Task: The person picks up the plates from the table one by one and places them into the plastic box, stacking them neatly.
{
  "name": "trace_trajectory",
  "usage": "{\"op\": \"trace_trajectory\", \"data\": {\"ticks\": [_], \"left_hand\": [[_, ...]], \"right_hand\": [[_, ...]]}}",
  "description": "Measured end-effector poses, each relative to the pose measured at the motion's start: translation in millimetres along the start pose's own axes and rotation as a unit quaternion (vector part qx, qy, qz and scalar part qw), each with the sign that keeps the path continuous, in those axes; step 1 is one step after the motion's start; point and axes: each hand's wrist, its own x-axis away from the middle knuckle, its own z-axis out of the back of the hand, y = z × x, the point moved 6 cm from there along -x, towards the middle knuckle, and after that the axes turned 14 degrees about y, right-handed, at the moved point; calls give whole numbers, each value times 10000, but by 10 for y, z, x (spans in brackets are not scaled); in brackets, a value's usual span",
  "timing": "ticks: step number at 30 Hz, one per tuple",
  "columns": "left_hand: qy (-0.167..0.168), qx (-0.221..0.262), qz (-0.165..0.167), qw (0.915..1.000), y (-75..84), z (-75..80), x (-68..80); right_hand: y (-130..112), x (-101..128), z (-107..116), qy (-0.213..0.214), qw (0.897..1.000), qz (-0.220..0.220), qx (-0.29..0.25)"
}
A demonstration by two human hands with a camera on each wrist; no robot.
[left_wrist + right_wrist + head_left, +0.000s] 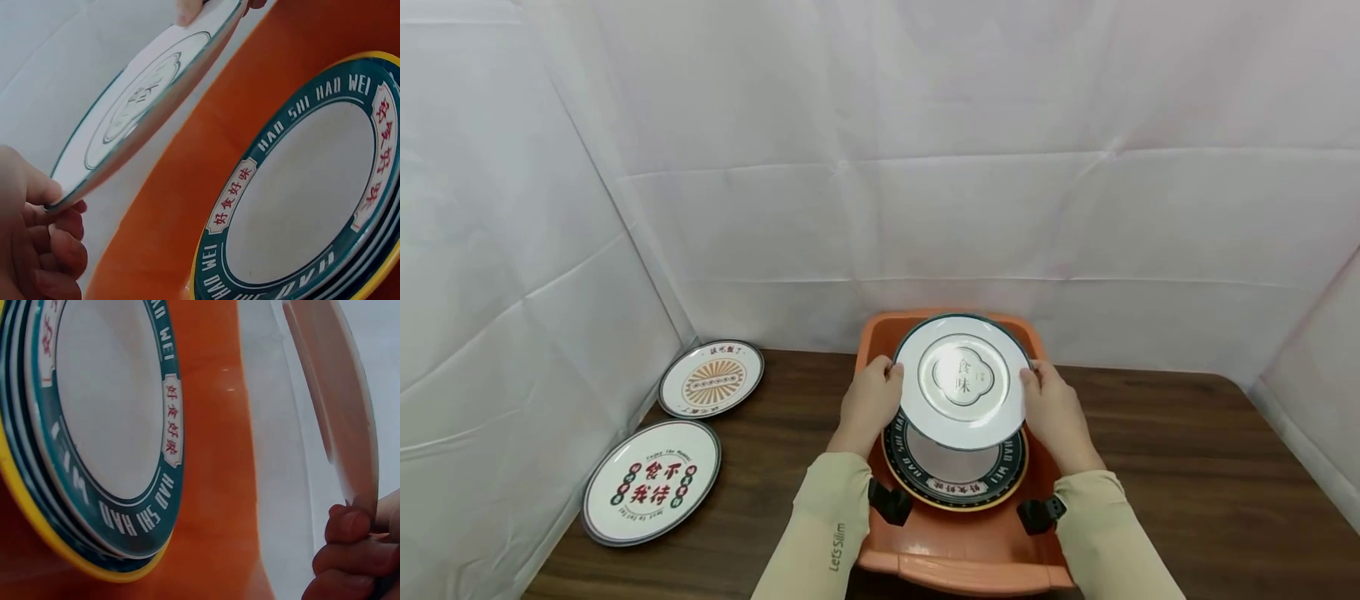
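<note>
Both hands hold up a white plate [917, 400] with a dark green rim and characters at its centre. My left hand [871, 402] pinches its left edge, thumb on top and fingers curled beneath. On the opposite edge, my right hand [1058, 410] pinches it the same way. The plate is tilted, and the left wrist view shows a gap between it and what lies below. Under it, a stack of plates [958, 492] rests in an orange plastic bin [955, 571]; the top one has a dark green lettered rim, and a yellow rim shows at the bottom.
Two patterned plates lie on the dark wooden table [775, 483] at the left: one with a sunburst design [711, 379], a nearer one with red characters [651, 483]. White cloth [925, 225] hangs behind the table and at both sides.
</note>
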Motion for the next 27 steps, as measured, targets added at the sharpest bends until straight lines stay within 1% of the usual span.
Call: {"op": "trace_trajectory", "data": {"ticks": [3, 5, 7, 10, 14, 17, 19, 23, 27], "left_hand": [[-210, -238, 85, 9995, -10, -32, 13], [-334, -457, 47, 9984, -20, -68, 17], [-447, -725, -6, 9964, -27, -104, 26], [-643, -1172, -40, 9910, -49, -165, 38], [-853, -1713, -156, 9814, -63, -226, 71], [-925, -2063, -300, 9736, -57, -261, 100], [-1045, -2272, -293, 9678, -63, -291, 121], [-1224, -2747, -374, 9530, -79, -362, 149], [-1281, -3212, -531, 9368, -102, -424, 177]], "right_hand": [[58, -8, -37, -175, 9995, -165, 208], [92, -9, -61, -262, 9988, -187, 375], [114, -10, -87, -323, 9977, -99, 589], [122, -11, -114, -320, 9947, 152, 961], [119, -2, -136, -282, 9902, 346, 1327], [111, 16, -155, -284, 9854, 503, 1601], [104, 30, -170, -277, 9818, 667, 1757], [92, 51, -214, -295, 9716, 995, 2126], [87, 71, -284, -370, 9572, 1311, 2555]]}}
